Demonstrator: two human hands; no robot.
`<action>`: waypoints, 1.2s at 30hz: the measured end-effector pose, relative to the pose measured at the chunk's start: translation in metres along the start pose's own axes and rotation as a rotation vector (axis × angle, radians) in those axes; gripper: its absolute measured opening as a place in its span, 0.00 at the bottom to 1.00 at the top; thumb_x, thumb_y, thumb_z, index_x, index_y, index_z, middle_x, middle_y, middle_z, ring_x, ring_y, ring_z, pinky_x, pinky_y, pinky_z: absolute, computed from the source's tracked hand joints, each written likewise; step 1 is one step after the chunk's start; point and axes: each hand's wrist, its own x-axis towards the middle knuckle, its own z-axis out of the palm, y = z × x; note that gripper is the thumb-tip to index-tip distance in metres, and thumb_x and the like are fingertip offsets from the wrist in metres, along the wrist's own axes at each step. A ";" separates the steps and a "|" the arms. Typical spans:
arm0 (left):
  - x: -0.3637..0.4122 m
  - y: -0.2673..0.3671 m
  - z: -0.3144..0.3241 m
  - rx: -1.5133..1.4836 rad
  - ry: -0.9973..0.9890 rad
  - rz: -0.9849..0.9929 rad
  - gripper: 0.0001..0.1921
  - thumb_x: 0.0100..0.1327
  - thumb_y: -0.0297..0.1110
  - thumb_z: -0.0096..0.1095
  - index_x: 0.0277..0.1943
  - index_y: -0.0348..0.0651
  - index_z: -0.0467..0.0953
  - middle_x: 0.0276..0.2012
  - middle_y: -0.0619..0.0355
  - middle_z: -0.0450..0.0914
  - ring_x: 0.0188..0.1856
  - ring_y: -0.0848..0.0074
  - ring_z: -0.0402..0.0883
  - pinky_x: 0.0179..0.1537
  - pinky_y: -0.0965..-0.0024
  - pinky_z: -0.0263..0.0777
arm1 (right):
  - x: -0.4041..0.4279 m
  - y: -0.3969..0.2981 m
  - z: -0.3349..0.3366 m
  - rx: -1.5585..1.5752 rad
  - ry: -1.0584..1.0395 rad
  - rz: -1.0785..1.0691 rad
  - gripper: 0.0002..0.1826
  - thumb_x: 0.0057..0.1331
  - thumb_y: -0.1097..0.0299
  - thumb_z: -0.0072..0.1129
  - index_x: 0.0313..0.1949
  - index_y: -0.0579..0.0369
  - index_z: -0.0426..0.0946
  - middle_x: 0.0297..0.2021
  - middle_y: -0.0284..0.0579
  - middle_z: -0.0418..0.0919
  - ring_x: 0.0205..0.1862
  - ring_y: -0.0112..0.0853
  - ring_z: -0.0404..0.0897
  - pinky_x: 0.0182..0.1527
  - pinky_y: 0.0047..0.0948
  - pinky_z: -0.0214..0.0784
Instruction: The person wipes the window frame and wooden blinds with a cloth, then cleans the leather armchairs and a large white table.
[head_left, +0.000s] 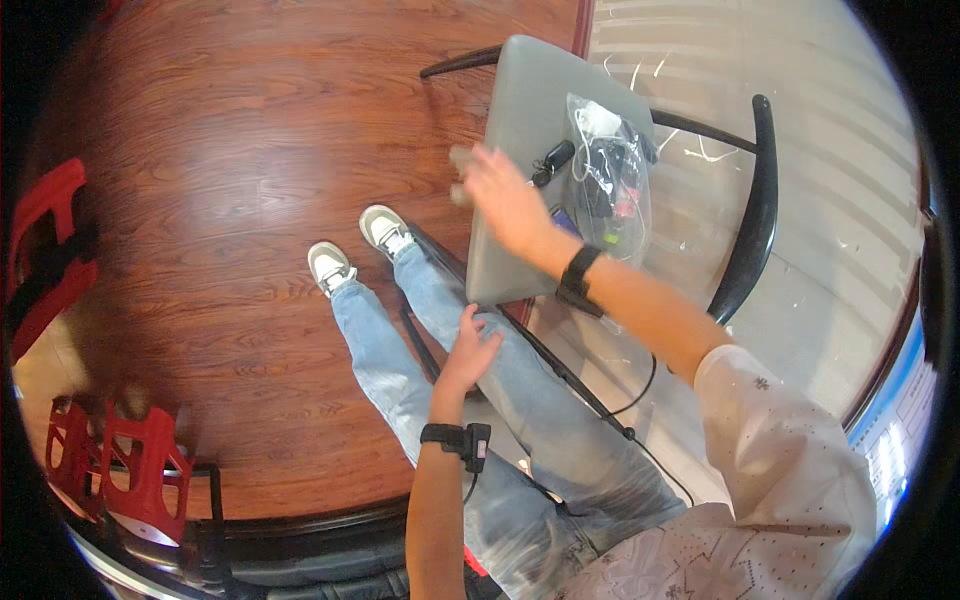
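Note:
My right hand (501, 193) is over the left edge of a grey padded chair seat (517, 97), blurred. A small beige blur (459, 174) shows at its fingertips; whether the hand grips it I cannot tell. My left hand (471, 354) is over my jeans near the seat's lower corner, fingers apart, nothing in it. On the seat, right of my right hand, lie a small black device (559, 155) and a clear plastic bag (637, 202) with a white cable and dark items inside. A blue item (564, 220) shows partly behind my right forearm.
Wood flooring (225, 225) spreads left, pale tiles (832, 225) right. The chair has a dark curved backrest (754, 217). Red stools (146, 472) stand at lower left, another red seat (49, 255) above them. Black cables (645, 390) run beside my legs. Both wrists wear black straps.

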 end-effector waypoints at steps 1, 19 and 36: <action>0.001 0.000 0.001 -0.052 -0.003 -0.011 0.40 0.68 0.40 0.60 0.73 0.34 0.44 0.66 0.35 0.65 0.65 0.57 0.70 0.63 0.61 0.66 | -0.016 -0.022 0.001 0.013 -0.027 -0.037 0.14 0.58 0.74 0.54 0.45 0.58 0.76 0.52 0.50 0.77 0.66 0.44 0.66 0.72 0.44 0.53; -0.002 0.021 -0.022 0.130 -0.028 -0.084 0.35 0.66 0.39 0.60 0.71 0.42 0.53 0.60 0.41 0.71 0.55 0.62 0.76 0.55 0.64 0.70 | -0.137 -0.019 -0.064 0.534 -0.356 1.238 0.51 0.58 0.53 0.66 0.72 0.55 0.45 0.39 0.67 0.82 0.45 0.58 0.82 0.47 0.53 0.73; -0.054 -0.004 -0.049 -0.024 0.185 0.000 0.33 0.66 0.40 0.60 0.68 0.32 0.59 0.49 0.48 0.81 0.52 0.65 0.78 0.57 0.66 0.68 | -0.139 0.008 -0.027 0.473 -0.319 1.083 0.52 0.51 0.61 0.71 0.68 0.72 0.51 0.44 0.68 0.81 0.49 0.56 0.81 0.52 0.45 0.73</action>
